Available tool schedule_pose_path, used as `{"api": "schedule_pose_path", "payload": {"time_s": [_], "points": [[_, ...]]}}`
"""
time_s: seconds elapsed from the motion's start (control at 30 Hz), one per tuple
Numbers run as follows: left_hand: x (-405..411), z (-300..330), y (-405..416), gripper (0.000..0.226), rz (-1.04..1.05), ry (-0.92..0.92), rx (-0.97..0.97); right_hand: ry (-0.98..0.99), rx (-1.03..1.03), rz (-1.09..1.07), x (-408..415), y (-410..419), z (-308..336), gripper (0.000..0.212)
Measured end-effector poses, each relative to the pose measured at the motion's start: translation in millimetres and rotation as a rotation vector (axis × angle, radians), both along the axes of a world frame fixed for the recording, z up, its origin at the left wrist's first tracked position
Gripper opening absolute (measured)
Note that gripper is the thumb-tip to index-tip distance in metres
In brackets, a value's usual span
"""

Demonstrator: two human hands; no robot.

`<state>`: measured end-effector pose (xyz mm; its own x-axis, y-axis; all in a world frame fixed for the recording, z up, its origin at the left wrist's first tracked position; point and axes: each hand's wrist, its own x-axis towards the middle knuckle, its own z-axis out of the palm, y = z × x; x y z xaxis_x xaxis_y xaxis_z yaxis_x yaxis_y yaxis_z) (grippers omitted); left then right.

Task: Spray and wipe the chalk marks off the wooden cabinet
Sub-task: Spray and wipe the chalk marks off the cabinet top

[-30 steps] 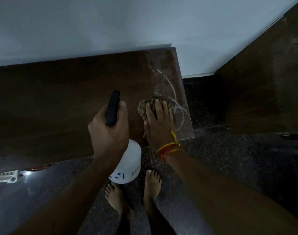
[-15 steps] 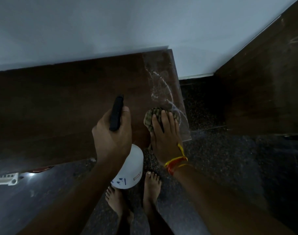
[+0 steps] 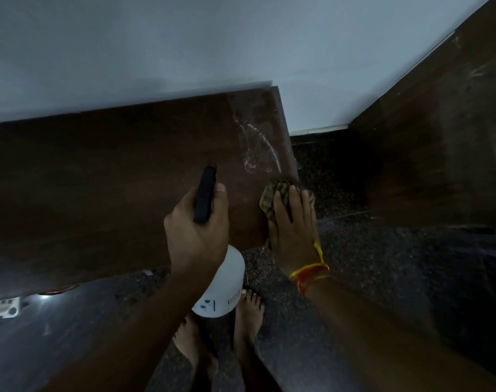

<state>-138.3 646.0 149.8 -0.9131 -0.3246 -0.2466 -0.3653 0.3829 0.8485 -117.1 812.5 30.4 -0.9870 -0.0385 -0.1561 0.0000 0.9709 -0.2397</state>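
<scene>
A pale wall [image 3: 184, 46] fills the top of the view, and below it the wooden cabinet [image 3: 99, 179] runs across the middle, its dark top ending at a right-hand edge above the speckled floor [image 3: 382, 264]. The chalk marks [image 3: 258, 148] lie near that right end as a faint white arc with smudges, just beyond the cloth. The left hand [image 3: 197, 230] has its fingers wrapped round the black trigger head of the spray bottle [image 3: 221, 281], thumb along the top, with the white body hanging below the cabinet's front edge. The right hand [image 3: 293, 233] presses flat, fingers straight, on a crumpled striped cloth [image 3: 275, 196] at the near right corner of the top; a red and yellow thread [image 3: 309, 271] circles that wrist. The cloth sits partly over the corner, so a hard stroke could carry it off the edge and drop it on the floor. Wiping wet chalk may only smear it into a haze across the dark wood. The nozzle points away from the marks, so a squeeze now would likely miss them. The bottle bears small blue symbols and a little label, too small to read.
</scene>
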Motion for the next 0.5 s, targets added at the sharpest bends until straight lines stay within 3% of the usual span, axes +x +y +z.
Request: {"api": "schedule_pose_path", "payload": {"time_s": [0.3,0.5], "points": [[-9,-7,3,0.027,0.020,0.008,0.019,0.006,0.006,-0.015,-47,-2,-2,0.056],[-18,-4,1,0.026,0.083,-0.027,0.057,-0.032,0.041,0.003,-32,-2,-1,0.057]]}}
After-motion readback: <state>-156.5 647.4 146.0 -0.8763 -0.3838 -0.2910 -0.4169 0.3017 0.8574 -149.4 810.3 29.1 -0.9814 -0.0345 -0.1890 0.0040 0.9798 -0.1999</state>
